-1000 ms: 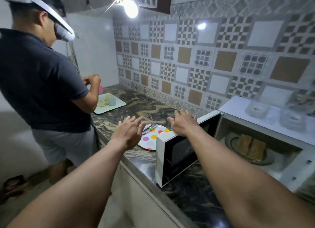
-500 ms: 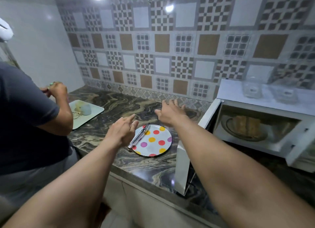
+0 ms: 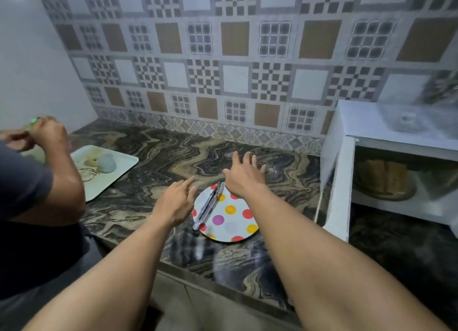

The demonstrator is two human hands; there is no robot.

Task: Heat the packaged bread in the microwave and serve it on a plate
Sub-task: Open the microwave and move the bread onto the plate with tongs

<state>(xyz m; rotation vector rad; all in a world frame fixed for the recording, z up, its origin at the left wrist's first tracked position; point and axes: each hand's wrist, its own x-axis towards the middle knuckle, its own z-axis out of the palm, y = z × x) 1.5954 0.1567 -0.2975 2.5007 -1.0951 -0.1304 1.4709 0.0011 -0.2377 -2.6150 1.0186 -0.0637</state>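
Note:
A white plate with coloured dots [image 3: 231,221] lies on the marble counter, with metal tongs [image 3: 208,207] resting across its left side. My left hand [image 3: 174,202] hovers just left of the plate, fingers apart, holding nothing. My right hand [image 3: 244,176] is spread open above the plate's far edge, also empty. At the right stands the white microwave [image 3: 366,130] with its door [image 3: 334,189] swung open. Inside it, slices of bread [image 3: 384,176] sit on a round dish.
Another person [image 3: 37,197] in a dark shirt stands close at the left, hands raised over a pale green tray [image 3: 111,172] holding small items. A clear container [image 3: 406,119] sits on top of the microwave. The patterned tile wall backs the counter.
The view has swung down and right toward the plate. My right hand left the microwave door and moved over the plate; my left hand came closer to the tongs.

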